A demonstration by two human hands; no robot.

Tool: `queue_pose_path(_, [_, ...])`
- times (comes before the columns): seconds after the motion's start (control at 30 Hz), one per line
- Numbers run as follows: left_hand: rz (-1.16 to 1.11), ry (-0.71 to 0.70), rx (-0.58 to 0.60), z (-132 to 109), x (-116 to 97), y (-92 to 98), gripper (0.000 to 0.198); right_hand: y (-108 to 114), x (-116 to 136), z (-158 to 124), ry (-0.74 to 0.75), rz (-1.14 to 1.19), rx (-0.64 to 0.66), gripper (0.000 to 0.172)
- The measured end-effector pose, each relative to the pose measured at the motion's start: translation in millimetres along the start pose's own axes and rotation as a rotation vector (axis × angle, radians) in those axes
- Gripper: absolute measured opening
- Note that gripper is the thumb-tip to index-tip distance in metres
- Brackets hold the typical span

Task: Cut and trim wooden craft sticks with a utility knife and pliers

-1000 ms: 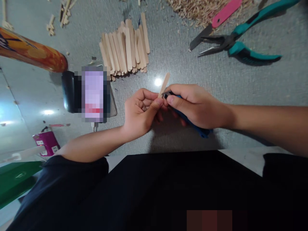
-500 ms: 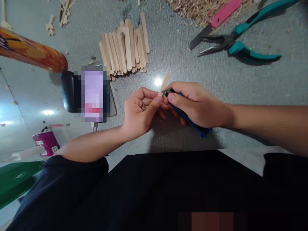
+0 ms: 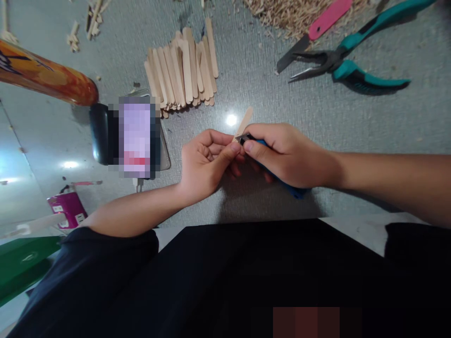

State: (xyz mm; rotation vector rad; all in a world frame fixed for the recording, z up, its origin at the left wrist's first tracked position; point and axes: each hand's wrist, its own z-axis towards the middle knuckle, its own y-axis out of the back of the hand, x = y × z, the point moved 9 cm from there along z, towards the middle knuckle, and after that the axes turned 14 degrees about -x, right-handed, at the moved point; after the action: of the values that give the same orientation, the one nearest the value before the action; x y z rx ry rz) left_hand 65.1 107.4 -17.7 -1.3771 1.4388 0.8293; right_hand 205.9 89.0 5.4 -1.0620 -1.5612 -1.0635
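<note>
A small wooden craft stick is pinched between the thumb and fingers of my left hand, its rounded end pointing up and away. My right hand is wrapped round a blue utility knife. The knife's short blade lies against the stick just above my left thumb; whether it has cut in, I cannot tell. Beyond my hands, a pile of craft sticks lies side by side on the grey table.
Teal-handled long-nose pliers and a pink-handled blade lie at the far right beside wood shavings. On the left are a blurred phone, a black case, an orange can and a purple power socket.
The knife blade has shifted slightly down and left along the stick, towards my left thumb. The stick's tip has moved a little to the right.
</note>
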Motion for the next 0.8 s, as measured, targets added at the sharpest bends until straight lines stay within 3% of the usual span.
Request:
queue_pose_path(0.2, [0.030, -0.028, -0.006, 0.6, 1.8, 1.8, 0.048, 3.8, -2.5, -3.4, -0.004, -0.031, -0.086, 0.025])
queue_pose_path(0.37, [0.054, -0.049, 0.000, 0.2, -0.8, 0.5, 0.050, 6.2, 7.3, -2.0, 0.102, -0.178, -0.118, 0.027])
queue_pose_path(0.8, [0.082, -0.065, 0.017, -2.1, -1.8, 0.7, 0.047, 4.6, 12.7, 1.8, 0.126, -0.146, -0.032, 0.027])
